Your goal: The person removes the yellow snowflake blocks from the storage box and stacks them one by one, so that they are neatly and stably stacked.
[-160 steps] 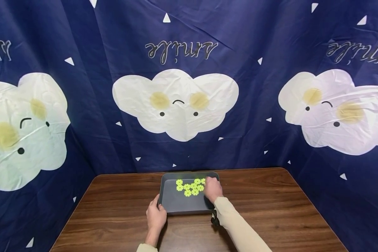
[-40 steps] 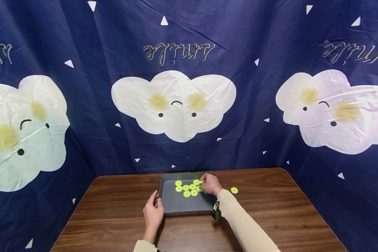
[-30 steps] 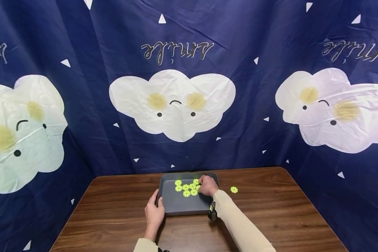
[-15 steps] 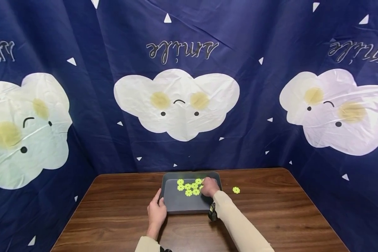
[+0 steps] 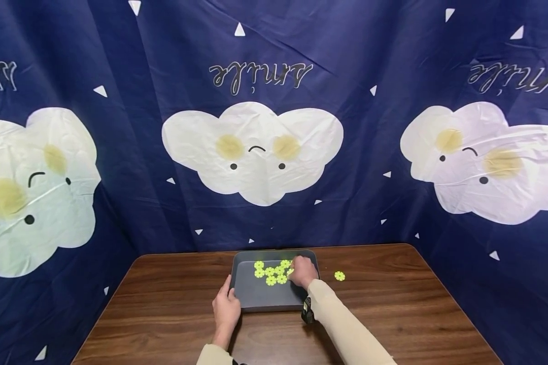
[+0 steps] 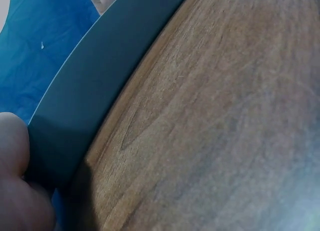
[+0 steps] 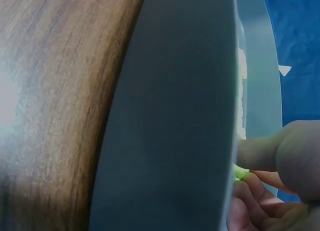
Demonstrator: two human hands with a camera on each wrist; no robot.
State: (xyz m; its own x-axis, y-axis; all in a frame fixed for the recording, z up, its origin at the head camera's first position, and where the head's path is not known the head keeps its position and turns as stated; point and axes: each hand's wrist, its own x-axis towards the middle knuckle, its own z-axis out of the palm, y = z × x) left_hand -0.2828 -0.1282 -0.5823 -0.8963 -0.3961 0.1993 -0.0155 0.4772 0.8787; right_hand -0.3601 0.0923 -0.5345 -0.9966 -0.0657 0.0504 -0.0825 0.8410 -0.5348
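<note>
A dark grey rectangular tray (image 5: 267, 296) stands on the wooden table. Inside it lies a cluster of yellow-green flower-shaped discs (image 5: 271, 280), edge to edge. My left hand (image 5: 227, 308) grips the tray's left side, its thumb (image 6: 12, 146) at the rim in the left wrist view. At the right end of the cluster, inside the tray, is my right hand (image 5: 303, 272). In the right wrist view its thumb and fingers pinch a yellow-green disc (image 7: 240, 172), mostly hidden by the tray wall and the fingers.
One loose flower-shaped disc (image 5: 340, 276) lies on the table (image 5: 383, 294) to the right of the tray. A dark blue curtain (image 5: 365, 213) printed with white clouds hangs behind the table and along both sides.
Since the oldest frame, a loose disc has appeared on the table right of the tray. My right hand has shifted slightly at the cluster's right end. The left hand stays at the tray.
</note>
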